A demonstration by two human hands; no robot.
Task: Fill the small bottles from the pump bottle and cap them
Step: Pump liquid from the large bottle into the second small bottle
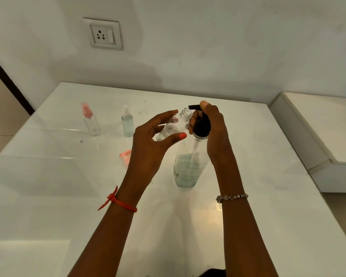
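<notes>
A clear pump bottle (188,168) with pale blue liquid low in it stands on the white table (48,186). My right hand (214,132) curls round its black pump head (201,126), thumb on top by the spout. My left hand (150,144) holds a small clear open bottle (177,124), tilted, its threaded neck right under the spout. A pink spray cap (125,154) lies on the table behind my left hand, partly hidden. Farther back stand a capped small bottle of blue liquid (127,121) and a clear one with a pink sprayer (90,120).
A wall with a socket plate (103,34) rises behind the table. To the right a lower white ledge (328,136) adjoins the table's edge. The table's left edge drops beside a dark door frame (8,80).
</notes>
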